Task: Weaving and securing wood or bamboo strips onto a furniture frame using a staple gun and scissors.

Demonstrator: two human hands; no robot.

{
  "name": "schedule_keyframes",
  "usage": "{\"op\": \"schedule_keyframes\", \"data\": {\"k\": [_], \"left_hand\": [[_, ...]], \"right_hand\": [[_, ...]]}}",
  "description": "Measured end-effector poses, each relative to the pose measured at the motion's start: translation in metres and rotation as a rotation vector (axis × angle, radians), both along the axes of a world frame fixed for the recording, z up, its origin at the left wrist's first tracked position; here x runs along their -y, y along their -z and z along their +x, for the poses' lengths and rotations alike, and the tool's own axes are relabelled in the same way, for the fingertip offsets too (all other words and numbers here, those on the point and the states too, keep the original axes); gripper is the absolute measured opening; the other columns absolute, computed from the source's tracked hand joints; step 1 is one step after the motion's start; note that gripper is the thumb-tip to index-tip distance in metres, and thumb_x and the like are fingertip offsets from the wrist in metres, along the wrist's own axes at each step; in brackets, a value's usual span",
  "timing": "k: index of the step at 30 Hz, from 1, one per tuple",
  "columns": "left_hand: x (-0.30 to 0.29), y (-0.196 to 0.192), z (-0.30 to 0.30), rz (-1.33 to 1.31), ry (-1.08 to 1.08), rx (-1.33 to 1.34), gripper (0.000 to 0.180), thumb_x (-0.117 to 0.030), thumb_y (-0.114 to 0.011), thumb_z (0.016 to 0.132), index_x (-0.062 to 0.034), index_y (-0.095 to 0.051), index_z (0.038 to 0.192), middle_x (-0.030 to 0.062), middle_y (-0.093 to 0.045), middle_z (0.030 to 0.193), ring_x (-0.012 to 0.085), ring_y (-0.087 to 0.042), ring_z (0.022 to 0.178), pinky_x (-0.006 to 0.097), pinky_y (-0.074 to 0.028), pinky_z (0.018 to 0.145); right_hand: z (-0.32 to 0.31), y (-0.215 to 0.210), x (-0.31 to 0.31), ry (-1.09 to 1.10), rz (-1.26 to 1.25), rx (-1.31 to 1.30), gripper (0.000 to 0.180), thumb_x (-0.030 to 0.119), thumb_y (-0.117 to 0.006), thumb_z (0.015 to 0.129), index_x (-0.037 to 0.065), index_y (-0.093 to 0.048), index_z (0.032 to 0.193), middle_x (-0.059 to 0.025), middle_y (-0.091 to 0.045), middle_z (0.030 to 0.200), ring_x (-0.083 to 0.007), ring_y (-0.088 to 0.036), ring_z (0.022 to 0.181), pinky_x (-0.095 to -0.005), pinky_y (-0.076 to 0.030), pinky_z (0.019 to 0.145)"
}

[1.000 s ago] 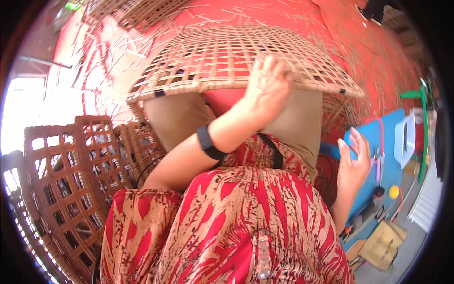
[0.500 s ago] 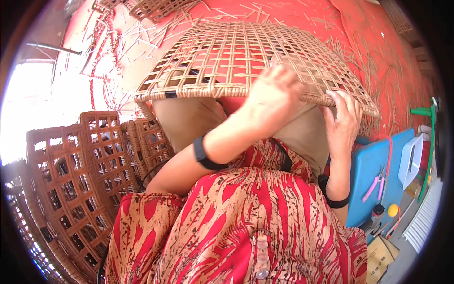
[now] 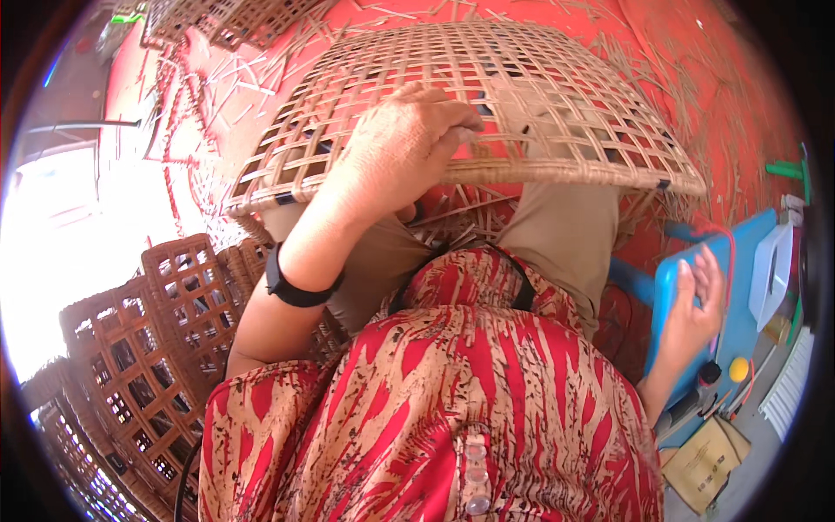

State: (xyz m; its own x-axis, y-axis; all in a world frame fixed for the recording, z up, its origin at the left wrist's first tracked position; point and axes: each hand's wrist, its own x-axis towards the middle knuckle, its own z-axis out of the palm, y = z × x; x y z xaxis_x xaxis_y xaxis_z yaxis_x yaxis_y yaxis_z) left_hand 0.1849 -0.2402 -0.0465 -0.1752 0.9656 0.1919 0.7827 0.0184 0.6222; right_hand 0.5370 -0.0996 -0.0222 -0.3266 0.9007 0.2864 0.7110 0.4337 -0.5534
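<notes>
Woven panel [image 3: 522, 171] lies across the knees [image 3: 570, 213], likely so they prop its near rim within reach. Left hand [image 3: 404, 135] sits over that rim, thumb and fingertips nearly together; can't tell if gripping. Right hand [image 3: 698, 294], fingers loosely apart, seemingly empty, by blue counter [image 3: 742, 261]'s left edge; white tray [image 3: 770, 274] along its right.

A single head-worn fisheye looks down closely over the patterned garment [image 3: 391, 400] toward the woven panel [image 3: 522, 109].
</notes>
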Motion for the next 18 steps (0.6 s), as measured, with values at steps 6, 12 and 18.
{"op": "schedule_keyframes", "data": {"k": [6,12,18], "left_hand": [[-0.004,-0.012,0.000,-0.174,0.116,0.057,0.024,-0.010,-0.054,0.091,-0.0039,-0.067,0.110,0.0151,-0.064,0.099,0.0297,-0.063,0.087,0.038,-0.050,0.078],[-0.018,-0.019,-0.021,-0.246,0.211,0.025,0.026,-0.001,-0.050,0.089,0.0003,-0.062,0.112,0.0176,-0.066,0.103,0.0331,-0.065,0.097,0.038,-0.050,0.083],[-0.023,-0.023,-0.032,-0.288,0.342,-0.021,0.030,0.003,-0.052,0.084,-0.0004,-0.061,0.113,0.0157,-0.067,0.107,0.0297,-0.065,0.095,0.038,-0.049,0.082]], "right_hand": [[0.098,-0.018,0.006,0.351,0.022,0.437,0.035,0.021,-0.068,0.088,0.001,-0.063,0.116,-0.0135,-0.069,0.091,-0.0259,-0.066,0.079,-0.0355,-0.052,0.073],[0.107,-0.007,0.029,0.585,-0.055,0.568,0.044,0.037,-0.066,0.086,0.001,-0.063,0.112,-0.0204,-0.067,0.102,-0.0355,-0.066,0.092,-0.0439,-0.050,0.082],[0.126,0.025,0.005,0.430,-0.103,0.623,0.046,0.038,-0.065,0.086,-0.001,-0.064,0.110,-0.0203,-0.065,0.111,-0.0383,-0.062,0.103,-0.0444,-0.048,0.087]]}}
